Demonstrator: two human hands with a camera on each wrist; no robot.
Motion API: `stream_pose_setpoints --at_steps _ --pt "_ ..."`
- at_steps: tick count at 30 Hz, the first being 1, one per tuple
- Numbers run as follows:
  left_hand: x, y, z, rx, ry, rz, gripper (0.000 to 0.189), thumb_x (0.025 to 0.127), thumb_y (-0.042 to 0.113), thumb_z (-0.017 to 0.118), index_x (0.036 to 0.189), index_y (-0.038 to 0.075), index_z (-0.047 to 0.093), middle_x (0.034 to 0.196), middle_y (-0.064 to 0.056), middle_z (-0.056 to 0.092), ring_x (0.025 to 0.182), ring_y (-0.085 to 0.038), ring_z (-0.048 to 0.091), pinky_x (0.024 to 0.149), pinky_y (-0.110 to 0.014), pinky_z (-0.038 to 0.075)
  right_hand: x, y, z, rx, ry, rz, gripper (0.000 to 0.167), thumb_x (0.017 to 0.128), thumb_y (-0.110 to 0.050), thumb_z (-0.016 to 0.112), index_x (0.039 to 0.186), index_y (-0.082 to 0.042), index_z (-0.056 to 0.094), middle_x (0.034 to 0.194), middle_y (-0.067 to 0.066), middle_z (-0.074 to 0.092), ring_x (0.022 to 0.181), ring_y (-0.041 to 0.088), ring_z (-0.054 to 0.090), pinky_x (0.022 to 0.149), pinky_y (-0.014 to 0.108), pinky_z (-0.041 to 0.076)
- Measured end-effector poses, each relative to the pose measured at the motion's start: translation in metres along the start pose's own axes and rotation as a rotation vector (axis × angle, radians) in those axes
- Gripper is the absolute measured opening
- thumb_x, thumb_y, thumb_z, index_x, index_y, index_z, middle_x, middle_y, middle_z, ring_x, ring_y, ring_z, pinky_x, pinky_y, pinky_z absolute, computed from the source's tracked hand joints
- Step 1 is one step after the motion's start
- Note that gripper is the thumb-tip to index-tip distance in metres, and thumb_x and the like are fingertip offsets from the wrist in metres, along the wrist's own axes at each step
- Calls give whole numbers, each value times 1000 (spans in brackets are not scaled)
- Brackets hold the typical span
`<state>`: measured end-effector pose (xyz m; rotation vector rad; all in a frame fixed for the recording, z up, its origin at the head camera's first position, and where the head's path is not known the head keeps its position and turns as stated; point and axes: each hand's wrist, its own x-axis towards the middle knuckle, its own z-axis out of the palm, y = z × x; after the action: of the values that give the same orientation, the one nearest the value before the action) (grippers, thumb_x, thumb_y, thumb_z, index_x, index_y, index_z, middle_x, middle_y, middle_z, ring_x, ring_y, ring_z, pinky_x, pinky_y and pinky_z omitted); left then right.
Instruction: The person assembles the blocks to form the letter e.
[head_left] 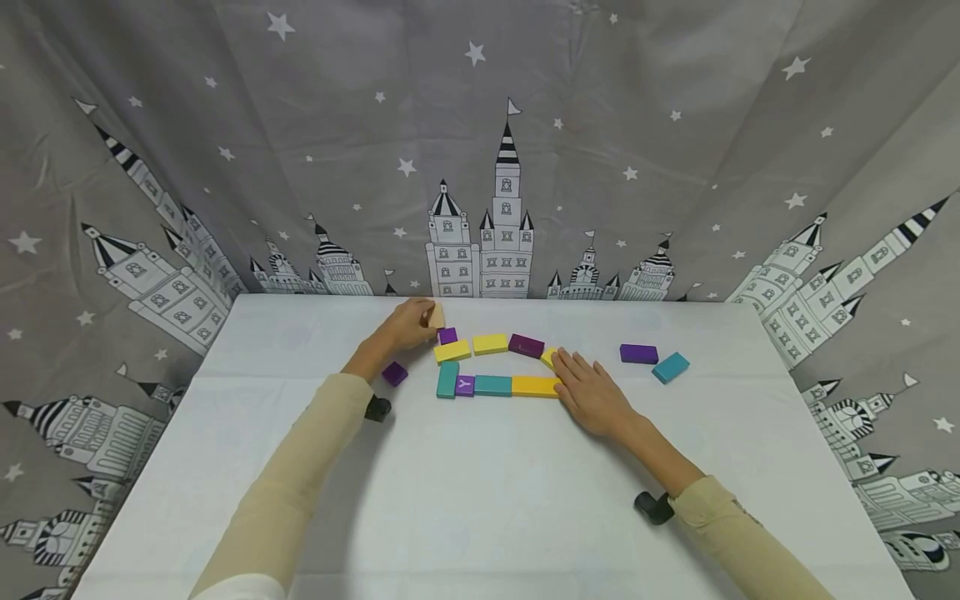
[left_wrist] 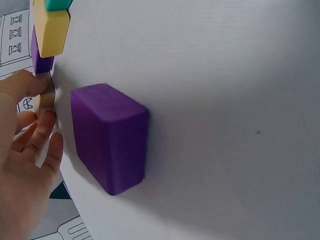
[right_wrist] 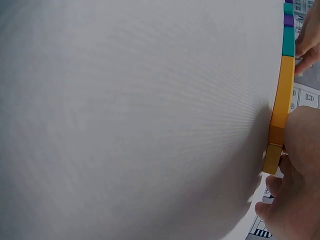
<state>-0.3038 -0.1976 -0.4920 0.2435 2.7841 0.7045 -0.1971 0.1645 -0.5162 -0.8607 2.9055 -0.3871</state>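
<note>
My left hand (head_left: 408, 323) pinches a pale tan block (head_left: 437, 316) between thumb and fingers at the table's far edge. A small purple block (head_left: 447, 336) lies just in front of it, touching a yellow block (head_left: 452, 351). In the left wrist view, a purple block (left_wrist: 110, 140) looms large beside the left hand (left_wrist: 25, 150). My right hand (head_left: 592, 396) rests with extended fingers over the right end of the block outline, partly covering a yellow block (head_left: 548, 358) and the end of a long orange block (head_left: 534, 387). Below the fingers a short orange block (right_wrist: 272, 159) shows.
The outline also has a teal block (head_left: 447, 380), a purple "Y" block (head_left: 465, 385), another teal block (head_left: 492, 385), a yellow block (head_left: 491, 343) and a maroon block (head_left: 527, 346). Loose purple (head_left: 638, 354) and blue (head_left: 671, 367) blocks lie right. A castle-print curtain (head_left: 615, 167) hangs behind.
</note>
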Motion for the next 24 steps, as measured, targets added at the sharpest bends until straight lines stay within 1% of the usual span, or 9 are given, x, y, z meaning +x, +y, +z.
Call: stream_pose_setpoints --at_steps 5,9,12,15,24 --pt "-6 -5 -1 -12 33 -23 68 93 18 68 150 -4 38 147 -23 39 120 -34 48 104 -46 43 -1 0 1 1 -2 2 58 107 -31 42 156 -2 27 162 14 25 147 38 24 115 61 18" --pt "-13 -7 0 -39 73 3 70 91 18 71 149 -5 38 144 -23 39 111 -32 53 95 -43 48 -1 0 1 -1 -5 2 59 107 -31 42 156 -2 27 162 14 24 147 38 24 115 61 18" --pt "-18 -7 1 -65 103 27 72 89 18 72 149 -6 38 140 -23 40 107 -31 55 93 -42 49 -1 0 0 -2 -6 3 58 107 -30 41 157 -2 27 162 14 24 147 38 23 116 60 17" --pt "-21 -9 3 -86 129 36 73 88 19 72 148 -6 39 138 -22 40 105 -30 56 92 -41 50 -1 -1 0 -3 -7 4 58 108 -30 41 157 -2 27 162 14 24 147 38 23 116 60 17" --pt "-28 -12 2 -127 188 27 72 87 18 74 147 -4 42 133 -18 42 105 -29 54 92 -42 49 -1 0 1 -14 -5 -1 58 108 -30 41 157 -2 27 162 14 24 147 38 24 115 61 18"
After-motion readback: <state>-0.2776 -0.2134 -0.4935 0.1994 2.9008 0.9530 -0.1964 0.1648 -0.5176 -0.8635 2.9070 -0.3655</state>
